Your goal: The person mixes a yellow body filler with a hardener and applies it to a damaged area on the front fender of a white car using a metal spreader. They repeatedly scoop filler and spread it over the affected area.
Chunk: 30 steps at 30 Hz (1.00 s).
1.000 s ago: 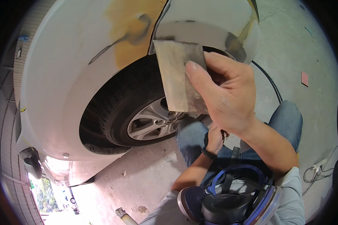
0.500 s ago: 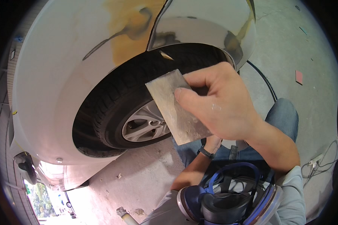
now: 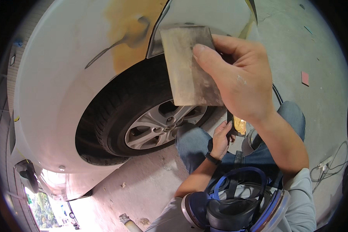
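My right hand (image 3: 241,77) grips a flat, stained rectangular scraper (image 3: 183,65) between thumb and fingers, raised in front of the white car's wheel arch and panel seam. Whether it touches the panel I cannot tell. Lower down, near my knees, my left hand (image 3: 221,141) holds a dark flat piece bearing yellow paste (image 3: 239,125), partly hidden behind my right hand. The car's fender (image 3: 56,92) has a tan filler patch (image 3: 123,58) with dark sanded streaks above the tire (image 3: 104,123) and silver wheel (image 3: 143,131).
A respirator (image 3: 236,212) hangs at my chest. A black hose (image 3: 277,92) runs on the concrete floor (image 3: 317,108) at the right, with a pink square (image 3: 304,78) and tangled cables (image 3: 328,170). A light tube (image 3: 131,223) stands at the bottom, left of me.
Over the last second my right hand dipped with the scraper, then rose again, turning it more upright. My left hand and the yellow paste it holds have come into clearer view.
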Tool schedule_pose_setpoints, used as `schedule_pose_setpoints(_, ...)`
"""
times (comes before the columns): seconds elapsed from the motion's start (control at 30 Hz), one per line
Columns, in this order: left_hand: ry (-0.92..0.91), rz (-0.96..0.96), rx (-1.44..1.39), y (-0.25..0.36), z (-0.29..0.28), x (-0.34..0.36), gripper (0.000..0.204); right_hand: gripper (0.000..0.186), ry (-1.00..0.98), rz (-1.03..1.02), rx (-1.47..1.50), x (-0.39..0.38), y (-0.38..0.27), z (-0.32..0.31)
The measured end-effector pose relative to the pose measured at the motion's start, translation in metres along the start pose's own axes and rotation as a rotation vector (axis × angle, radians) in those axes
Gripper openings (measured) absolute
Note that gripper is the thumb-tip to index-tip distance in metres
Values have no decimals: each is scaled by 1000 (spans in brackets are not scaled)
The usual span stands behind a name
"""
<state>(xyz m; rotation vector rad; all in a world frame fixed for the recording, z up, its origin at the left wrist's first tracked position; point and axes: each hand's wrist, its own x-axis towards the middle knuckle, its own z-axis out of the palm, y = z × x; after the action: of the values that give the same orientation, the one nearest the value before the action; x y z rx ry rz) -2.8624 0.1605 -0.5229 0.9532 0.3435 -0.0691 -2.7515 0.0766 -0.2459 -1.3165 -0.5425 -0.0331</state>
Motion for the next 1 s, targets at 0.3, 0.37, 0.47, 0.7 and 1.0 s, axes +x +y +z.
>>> schedule_pose_setpoints(0.3,6,15,-27,-3,0,0,25,23,49,-3,35,16,-2,17)
schedule_pose_setpoints(0.37,76,35,20,-9,-3,0,26,23,47,30,-3,8,-4,24)
schedule_pose_setpoints(0.47,124,80,32,-22,-8,4,27,24,-71,-7,-109,-3,-6,37)
schedule_pose_setpoints(0.7,99,47,37,-20,-13,6,29,20,-374,186,-130,-34,1,-18)
schedule_pose_setpoints(1.0,1,118,86,41,22,-19,42,31,28,432,-295,-80,103,-150)
